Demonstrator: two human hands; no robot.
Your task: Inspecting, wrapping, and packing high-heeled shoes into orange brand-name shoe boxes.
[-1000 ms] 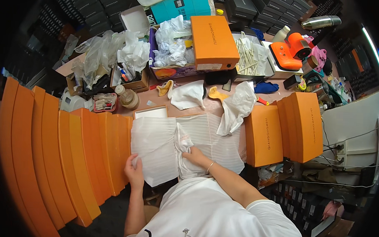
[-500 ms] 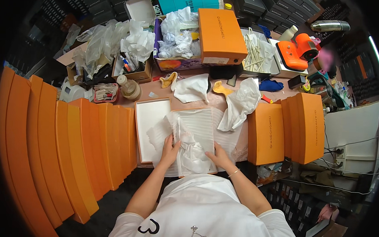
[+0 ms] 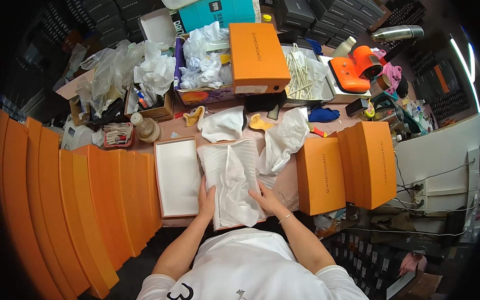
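Tissue paper [image 3: 229,181], white and creased, lies folded over the contents of an open shoe box [image 3: 232,224] on the surface directly in front of the person. The left hand [image 3: 206,199] lies flat on the near left part of the wrapping, fingers spread and pressing down, gripping nothing. The right hand [image 3: 267,198] rests on the near right edge of the same wrapping, fingers extended and likewise holding nothing closed in them.

To do this tucking well, I judge that both palms should stay low and smooth the sheet outward from the middle toward the box walls, so the paper settles inside the rim instead of bunching above it (the far end looks puffed up and would call for the same pressing). Light pressure seems wise, since thin paper tears easily at a crease.

Just left of the box, touching it, lies a white-lined lid [image 3: 178,177], open side up. Beyond the box sit loose crumpled sheets [image 3: 285,138] and a smaller white wad [image 3: 222,123]. To the right stand closed orange boxes [image 3: 321,174], and to the left a long row of orange box stacks [image 3: 74,207] fans along the surface edge. Farther back are another orange box [image 3: 256,55], a tray of paper-stuffed clutter [image 3: 203,64] and an orange tool [image 3: 356,69].
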